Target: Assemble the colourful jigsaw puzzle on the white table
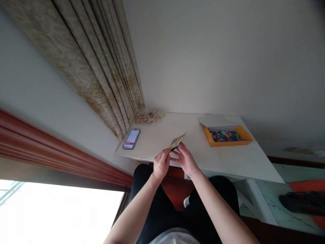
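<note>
A small printed card (177,141), yellow and dark blue, is held tilted above the table's front edge. My left hand (161,163) pinches its lower left corner between thumb and fingers. On its right edge the fingers of my right hand (187,158) grip the card, the lower fingers spread a little. To the right stands an orange box (213,143) with its white lid flap (215,120) folded back. Many small colourful pieces (225,135), like jigsaw pieces, fill it.
Clear plastic bags of small pieces (147,117) lie at the back left of the white table (256,162). A blurred-out phone (131,139) is near the left edge. A patterned curtain (111,81) hangs beside it. Dark shoes (302,202) are on the floor at right.
</note>
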